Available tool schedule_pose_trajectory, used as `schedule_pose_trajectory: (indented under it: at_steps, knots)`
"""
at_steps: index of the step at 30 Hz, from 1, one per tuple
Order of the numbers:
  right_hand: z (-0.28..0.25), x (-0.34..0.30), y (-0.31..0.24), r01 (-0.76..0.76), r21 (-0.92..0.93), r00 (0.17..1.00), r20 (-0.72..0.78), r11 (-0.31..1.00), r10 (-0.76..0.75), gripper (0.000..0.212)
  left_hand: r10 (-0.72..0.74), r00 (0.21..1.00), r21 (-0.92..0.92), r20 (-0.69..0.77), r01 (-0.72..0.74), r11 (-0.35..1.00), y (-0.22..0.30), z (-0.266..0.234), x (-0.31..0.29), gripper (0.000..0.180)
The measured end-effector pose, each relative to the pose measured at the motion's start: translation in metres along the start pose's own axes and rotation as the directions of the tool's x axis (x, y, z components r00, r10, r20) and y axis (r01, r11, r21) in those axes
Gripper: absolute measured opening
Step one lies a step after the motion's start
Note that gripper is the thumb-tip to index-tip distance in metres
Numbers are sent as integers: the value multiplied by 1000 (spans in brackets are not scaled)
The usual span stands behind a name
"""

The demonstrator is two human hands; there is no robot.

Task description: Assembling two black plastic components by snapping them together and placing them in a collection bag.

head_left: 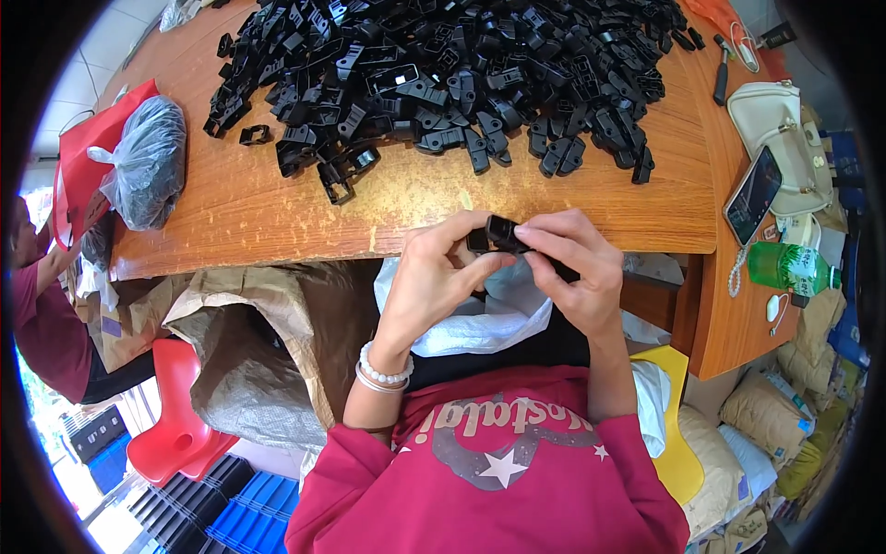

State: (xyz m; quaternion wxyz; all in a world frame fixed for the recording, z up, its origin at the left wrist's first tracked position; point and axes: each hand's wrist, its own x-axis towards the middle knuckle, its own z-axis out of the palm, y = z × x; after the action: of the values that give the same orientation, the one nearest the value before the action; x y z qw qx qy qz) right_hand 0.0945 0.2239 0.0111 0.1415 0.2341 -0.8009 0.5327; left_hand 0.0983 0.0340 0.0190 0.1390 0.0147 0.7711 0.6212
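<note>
Just off the near edge of the wooden table, my left hand (441, 268) and my right hand (580, 263) come together on a small black plastic part (503, 234). The fingers of my left hand are closed round its left side, while my right thumb and fingers pinch its right side. Parts of it are hidden behind my fingers. A large heap of similar black plastic parts (443, 83) lies beyond my hands on the table. Below my hands, a white plastic sack (480, 323) hangs open in front of my lap.
A tied plastic bag of dark pieces (152, 166) and a red bag (83, 175) are at the table's left. At the right lie a phone (752, 196), a cream handbag (780, 120), a green bottle (789, 268) and a hammer (722, 74). Another person (55, 323) is at the far left.
</note>
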Motion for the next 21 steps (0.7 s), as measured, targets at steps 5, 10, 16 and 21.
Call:
schedule_pose_trajectory:
  at_steps: [5,10,16,21]
  knots:
    - [-5,3,6,182,-132,975,155,974,-161,35,-33,999,-140,33,37,989,-1,-1,-2,32]
    - [7,-2,-11,-284,152,959,70,947,276,29,227,974,-130,-28,-228,965,2,6,-6,33]
    - [11,-9,-5,-271,161,961,-12,949,276,29,314,947,-11,-67,-316,949,2,14,-4,36]
    - [1,-5,-5,-249,129,965,112,960,235,24,417,907,53,-63,-414,909,-4,2,16,37]
